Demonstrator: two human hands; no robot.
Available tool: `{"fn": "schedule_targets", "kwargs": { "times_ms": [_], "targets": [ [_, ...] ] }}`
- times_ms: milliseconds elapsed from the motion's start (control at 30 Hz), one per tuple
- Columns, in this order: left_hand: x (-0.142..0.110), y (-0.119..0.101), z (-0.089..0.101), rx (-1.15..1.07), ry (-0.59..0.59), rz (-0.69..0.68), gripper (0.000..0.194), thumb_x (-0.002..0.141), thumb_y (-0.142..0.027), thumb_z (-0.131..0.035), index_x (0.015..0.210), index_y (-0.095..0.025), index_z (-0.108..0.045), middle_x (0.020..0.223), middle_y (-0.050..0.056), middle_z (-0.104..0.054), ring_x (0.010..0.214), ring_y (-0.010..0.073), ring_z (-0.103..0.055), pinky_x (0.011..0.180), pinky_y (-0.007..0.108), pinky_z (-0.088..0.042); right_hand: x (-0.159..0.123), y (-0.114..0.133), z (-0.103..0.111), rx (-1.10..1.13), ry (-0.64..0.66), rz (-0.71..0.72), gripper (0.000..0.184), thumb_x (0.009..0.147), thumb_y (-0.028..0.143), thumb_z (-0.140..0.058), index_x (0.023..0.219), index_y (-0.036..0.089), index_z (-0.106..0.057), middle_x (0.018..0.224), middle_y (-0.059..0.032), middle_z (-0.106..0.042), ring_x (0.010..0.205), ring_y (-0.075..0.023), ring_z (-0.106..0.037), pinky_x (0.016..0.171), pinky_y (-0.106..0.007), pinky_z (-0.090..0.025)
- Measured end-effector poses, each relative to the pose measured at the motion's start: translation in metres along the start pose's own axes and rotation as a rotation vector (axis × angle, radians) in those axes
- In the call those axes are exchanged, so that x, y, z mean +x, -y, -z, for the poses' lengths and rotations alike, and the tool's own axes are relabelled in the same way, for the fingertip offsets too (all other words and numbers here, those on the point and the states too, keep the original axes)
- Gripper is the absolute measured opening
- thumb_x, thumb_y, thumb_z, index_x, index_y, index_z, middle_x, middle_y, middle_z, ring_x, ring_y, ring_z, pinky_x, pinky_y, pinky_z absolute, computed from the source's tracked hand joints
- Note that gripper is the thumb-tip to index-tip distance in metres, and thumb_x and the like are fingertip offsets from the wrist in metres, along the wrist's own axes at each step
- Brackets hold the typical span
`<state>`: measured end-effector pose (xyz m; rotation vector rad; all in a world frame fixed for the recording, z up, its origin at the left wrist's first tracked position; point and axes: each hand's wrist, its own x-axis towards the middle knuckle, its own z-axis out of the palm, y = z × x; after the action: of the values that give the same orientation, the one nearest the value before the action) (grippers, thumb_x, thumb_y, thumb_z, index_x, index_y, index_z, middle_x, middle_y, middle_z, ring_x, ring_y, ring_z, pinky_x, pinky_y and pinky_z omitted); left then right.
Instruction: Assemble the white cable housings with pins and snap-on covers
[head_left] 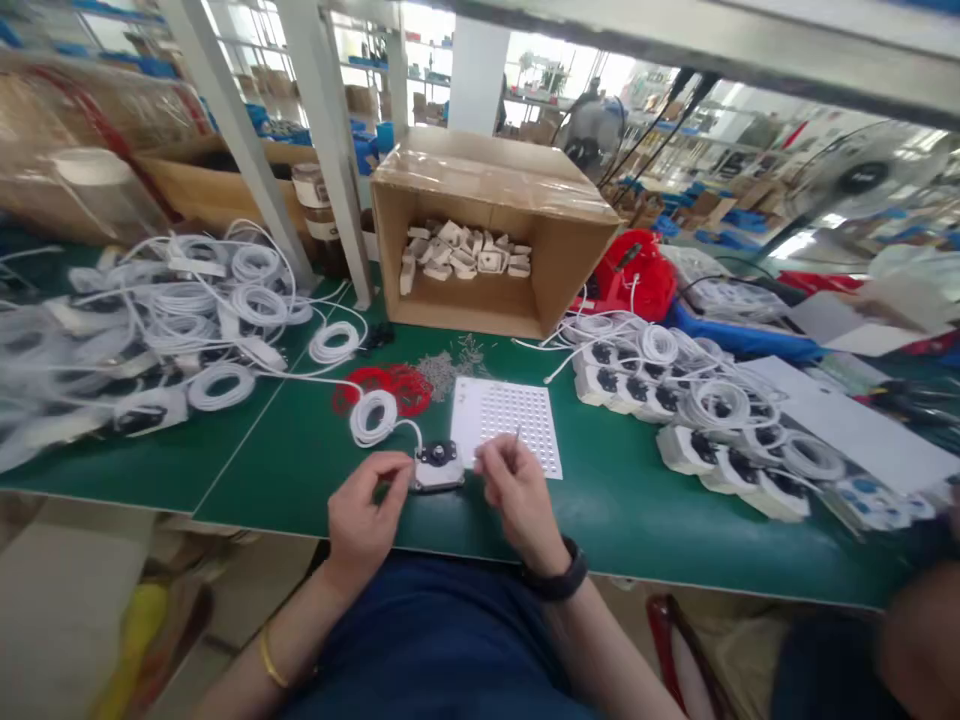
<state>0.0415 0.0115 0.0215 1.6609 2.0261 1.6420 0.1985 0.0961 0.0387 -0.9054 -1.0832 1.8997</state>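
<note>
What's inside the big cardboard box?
The cardboard box lies open toward you, with a pile of small white pieces inside. They cover each other, so I can't see what's underneath them.

On the bench (615, 530), a heap of coiled cables (180, 325) spreads across the left of the frame. At upper centre stands a box (574, 265), its opening toward the near edge, with small housings (465, 250) inside. Before it lie loose parts (390, 388), then a scatter of bits (441, 373) to their right, then a sheet (466, 405). Nearer, at lower centre, sits a unit (439, 470) (its coiled cord (373, 418) behind, to the left). Right of centre, corded units (619, 388) stand in rows, with a bag (637, 275) behind them and panels (847, 420) beside them at far right.
</note>
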Motion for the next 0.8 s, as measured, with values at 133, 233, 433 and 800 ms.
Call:
{"fn": "schedule_targets", "kwargs": {
  "times_ms": [133,233,433,800],
  "targets": [
    [-0.008,0.019,0.002,0.057,0.134,-0.014,0.008,0.083,-0.018,-0.056,0.08,-0.015,-0.063,0.076,0.003,-0.067,0.067,0.0119,-0.063,0.064,0.022,-0.052,0.007,-0.009,0.028,-0.232,-0.17,0.009,0.029,0.065,0.033,-0.075,0.07,0.015,-0.053,0.052,0.0081,-0.045,0.04,-0.0025,-0.028,0.038,-0.018,-0.018],
    [-0.016,0.025,-0.002,0.08,0.201,-0.161,0.009,0.083,-0.013,-0.055,0.083,-0.015,-0.063,0.081,0.004,-0.068,0.075,0.0131,-0.064,0.07,0.024,-0.052,0.004,-0.018,0.033,-0.422,-0.16,0.054,0.021,0.065,0.029,-0.074,0.073,0.014,-0.061,0.057,0.0031,-0.055,0.049,-0.0078,-0.042,0.047,-0.021,-0.032],
    [-0.025,0.028,-0.008,0.09,0.218,-0.221,0.011,0.083,-0.011,-0.056,0.089,-0.016,-0.064,0.085,0.005,-0.069,0.08,0.0139,-0.064,0.075,0.026,-0.052,0.001,-0.02,0.023,-0.745,-0.214,0.221,0.013,0.078,0.027,-0.058,0.081,0.018,-0.068,0.079,-0.0034,-0.069,0.072,-0.0176,-0.059,0.075,-0.031,-0.044],
    [-0.025,0.025,-0.011,0.084,0.207,-0.177,0.01,0.085,-0.014,-0.052,0.088,-0.018,-0.06,0.083,0.005,-0.066,0.078,0.0152,-0.062,0.072,0.029,-0.052,0.005,-0.021,0.013,-0.944,-0.205,0.178,0.02,0.078,0.035,-0.055,0.08,0.016,-0.063,0.061,-0.0004,-0.058,0.052,-0.0138,-0.048,0.053,-0.025,-0.038]
  ]
}}
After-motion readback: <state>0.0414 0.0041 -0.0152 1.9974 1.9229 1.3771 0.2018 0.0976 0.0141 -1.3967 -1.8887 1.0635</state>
